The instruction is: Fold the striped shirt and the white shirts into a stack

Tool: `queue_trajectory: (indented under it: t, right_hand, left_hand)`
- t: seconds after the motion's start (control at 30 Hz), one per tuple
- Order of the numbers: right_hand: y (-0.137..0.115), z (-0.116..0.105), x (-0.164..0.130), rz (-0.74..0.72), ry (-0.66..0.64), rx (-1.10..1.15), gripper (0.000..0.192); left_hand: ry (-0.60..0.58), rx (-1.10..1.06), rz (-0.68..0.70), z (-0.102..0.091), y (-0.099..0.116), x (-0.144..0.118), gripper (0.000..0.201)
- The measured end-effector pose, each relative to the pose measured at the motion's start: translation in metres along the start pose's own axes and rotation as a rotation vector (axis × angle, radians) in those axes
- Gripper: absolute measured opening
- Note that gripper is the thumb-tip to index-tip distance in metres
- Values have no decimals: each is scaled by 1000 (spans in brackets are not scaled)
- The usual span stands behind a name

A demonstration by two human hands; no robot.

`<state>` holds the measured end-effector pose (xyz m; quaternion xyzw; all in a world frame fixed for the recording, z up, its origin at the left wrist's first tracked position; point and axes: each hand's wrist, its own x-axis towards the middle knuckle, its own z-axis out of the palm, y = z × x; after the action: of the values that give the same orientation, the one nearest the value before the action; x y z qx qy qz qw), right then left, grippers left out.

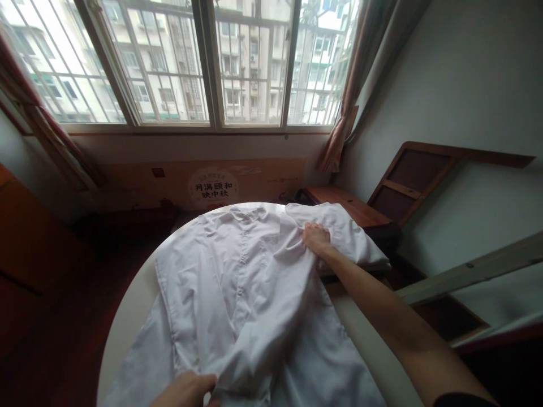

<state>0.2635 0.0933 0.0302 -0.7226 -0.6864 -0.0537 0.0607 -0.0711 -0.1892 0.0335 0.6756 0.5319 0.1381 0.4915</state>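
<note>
White shirt (237,282) covers the round table (131,305); both hands' grip pinches its fabric.

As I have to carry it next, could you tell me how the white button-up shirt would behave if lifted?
The white button-up shirt probably flops and drapes: it wrinkles under the right hand and bunches at the left hand. It seems light, thin cloth.

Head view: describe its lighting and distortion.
Head view: backlit by the bright window, the room's edges dim; the white shirt evenly lit, no glare; wide-angle bending curves the window frame; left hand and right hand sharp enough.
</note>
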Motion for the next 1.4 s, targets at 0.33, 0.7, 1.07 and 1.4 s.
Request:
queue_trajectory:
  t: [0.33,0.7,1.07,1.4]
  right_hand:
    - [-26,13,23,-368,-78,11,48]
    - [-32,23,3,-290,-4,69,28]
    - [7,-23,15,210,193,526,40]
    - [-43,-8,-205,-804,112,710,87]
  left_hand:
    - [151,149,81,13,13,64,62]
    - [361,-748,50,14,25,44,43]
    - [485,-1012,97,-25,55,44,80]
    - [174,-1154,258,3,114,90,92]
